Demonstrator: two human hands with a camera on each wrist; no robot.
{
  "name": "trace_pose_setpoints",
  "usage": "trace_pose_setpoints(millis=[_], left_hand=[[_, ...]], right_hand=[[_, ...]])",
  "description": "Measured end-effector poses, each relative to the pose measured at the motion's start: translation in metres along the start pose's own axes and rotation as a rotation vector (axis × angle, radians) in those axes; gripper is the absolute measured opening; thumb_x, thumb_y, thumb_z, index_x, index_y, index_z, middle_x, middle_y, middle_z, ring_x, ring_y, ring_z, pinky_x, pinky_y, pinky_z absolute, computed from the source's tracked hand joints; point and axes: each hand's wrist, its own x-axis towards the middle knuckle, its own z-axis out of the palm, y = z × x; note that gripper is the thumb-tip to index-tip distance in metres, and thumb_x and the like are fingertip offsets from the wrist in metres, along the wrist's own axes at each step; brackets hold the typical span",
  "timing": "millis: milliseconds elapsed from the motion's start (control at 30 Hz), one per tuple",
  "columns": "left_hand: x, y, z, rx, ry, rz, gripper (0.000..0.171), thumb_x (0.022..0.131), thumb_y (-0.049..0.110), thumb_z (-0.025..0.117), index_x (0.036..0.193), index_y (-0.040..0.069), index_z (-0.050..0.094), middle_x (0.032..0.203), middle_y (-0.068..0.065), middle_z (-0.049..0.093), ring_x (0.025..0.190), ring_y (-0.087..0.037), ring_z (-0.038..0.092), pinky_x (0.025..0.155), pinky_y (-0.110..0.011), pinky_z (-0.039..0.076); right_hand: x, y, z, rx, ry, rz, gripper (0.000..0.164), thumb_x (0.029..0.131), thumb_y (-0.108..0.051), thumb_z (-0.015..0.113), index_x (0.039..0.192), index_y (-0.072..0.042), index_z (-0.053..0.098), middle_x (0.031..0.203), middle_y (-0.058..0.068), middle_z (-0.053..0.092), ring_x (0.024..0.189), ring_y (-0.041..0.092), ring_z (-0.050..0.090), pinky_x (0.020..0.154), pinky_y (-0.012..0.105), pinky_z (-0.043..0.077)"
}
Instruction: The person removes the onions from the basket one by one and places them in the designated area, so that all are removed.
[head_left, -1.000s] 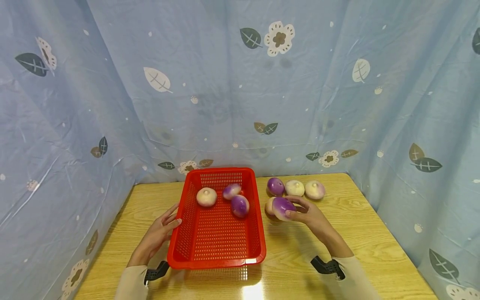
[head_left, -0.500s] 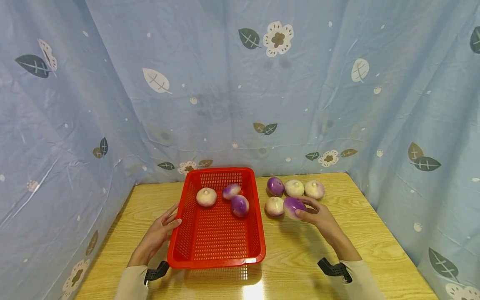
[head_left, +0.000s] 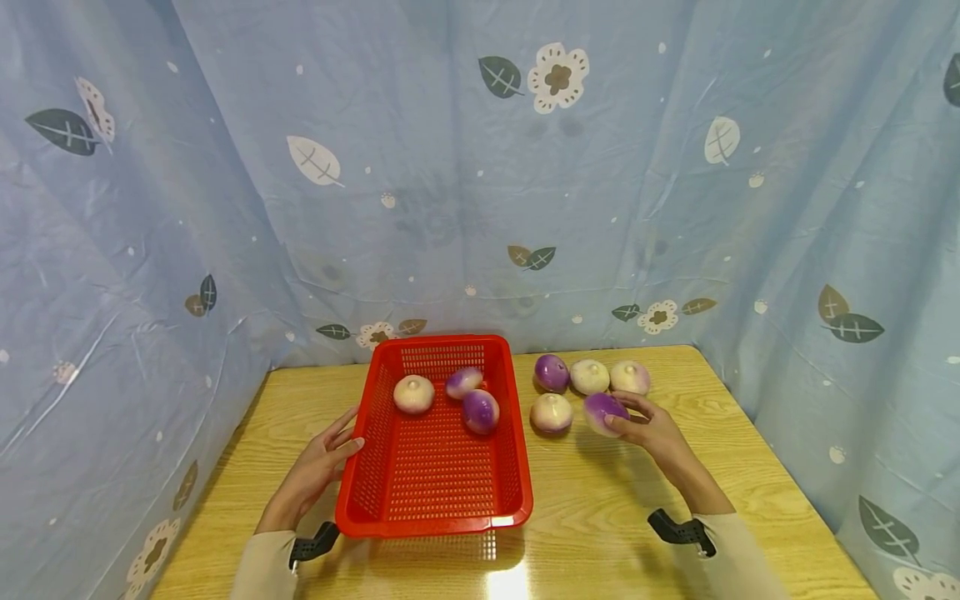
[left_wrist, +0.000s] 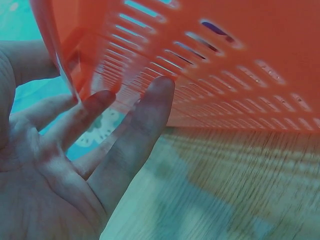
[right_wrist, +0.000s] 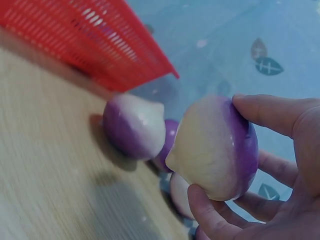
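Note:
My left hand (head_left: 318, 462) rests against the left wall of a red perforated plastic basket (head_left: 348, 492). In the left wrist view its fingers (left_wrist: 142, 132) are fairly straight, with tips right at the wall. My right hand (head_left: 652, 429) holds a purple-and-white turnip (head_left: 604, 413) above the table. Thumb and fingers curl around it, and its pale pointed end faces away from the palm in the right wrist view. To its left lies a pale turnip (head_left: 551, 413); behind are a purple turnip (head_left: 552, 372) and two pale ones (head_left: 589, 377).
Inside the basket sit a pale turnip (head_left: 413, 394) and two purple ones (head_left: 480, 412), toward the back. The wooden table (head_left: 600, 533) ends at a blue patterned curtain (head_left: 420, 250), which also hangs at both sides.
My right hand has moved right with the held turnip, uncovering the pale turnip that it partly overlapped before. The left hand and the basket have stayed in place.

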Motion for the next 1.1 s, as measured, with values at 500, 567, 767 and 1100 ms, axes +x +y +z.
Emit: trace_pose_setpoints(millis=[500, 567, 767, 1100], left_hand=[[0.0, 0.0, 0.0, -0.005, -0.005, 0.009, 0.066, 0.093, 0.024, 0.057, 0.148, 0.033, 0.022, 0.151, -0.015, 0.031, 0.119, -0.035, 0.055, 0.083, -0.046, 0.055], [0.001, -0.001, 0.0, -0.002, -0.006, 0.008, 0.066, 0.093, 0.024, 0.057, 0.148, 0.033, 0.022, 0.151, -0.015, 0.031, 0.119, -0.035, 0.055, 0.083, -0.047, 0.055], [0.001, 0.001, -0.001, 0.004, -0.001, 0.0, 0.066, 0.092, 0.025, 0.057, 0.148, 0.033, 0.022, 0.151, -0.015, 0.031, 0.119, -0.034, 0.055, 0.083, -0.046, 0.055], [0.001, 0.0, 0.0, 0.001, 0.008, -0.014, 0.066, 0.092, 0.024, 0.058, 0.148, 0.032, 0.023, 0.151, -0.015, 0.032, 0.118, -0.031, 0.057, 0.085, -0.045, 0.054]], right_hand=[[0.021, 0.01, -0.003, -0.153, 0.02, 0.105, 0.065, 0.082, -0.031, 0.071, 0.135, -0.005, 0.045, 0.136, 0.025, 0.043, 0.093, 0.014, 0.056, 0.076, 0.036, 0.054], [0.024, 0.012, -0.002, -0.179, 0.025, 0.118, 0.066, 0.081, -0.033, 0.072, 0.134, -0.005, 0.046, 0.135, 0.025, 0.044, 0.091, 0.014, 0.055, 0.073, 0.035, 0.054], [0.031, 0.019, 0.002, -0.207, 0.045, 0.129, 0.064, 0.08, -0.033, 0.072, 0.131, -0.003, 0.048, 0.133, 0.025, 0.048, 0.087, 0.013, 0.056, 0.07, 0.035, 0.054], [0.041, 0.024, 0.006, -0.246, 0.042, 0.126, 0.064, 0.083, -0.038, 0.068, 0.131, 0.001, 0.048, 0.131, 0.028, 0.048, 0.078, 0.014, 0.06, 0.071, 0.035, 0.055]])
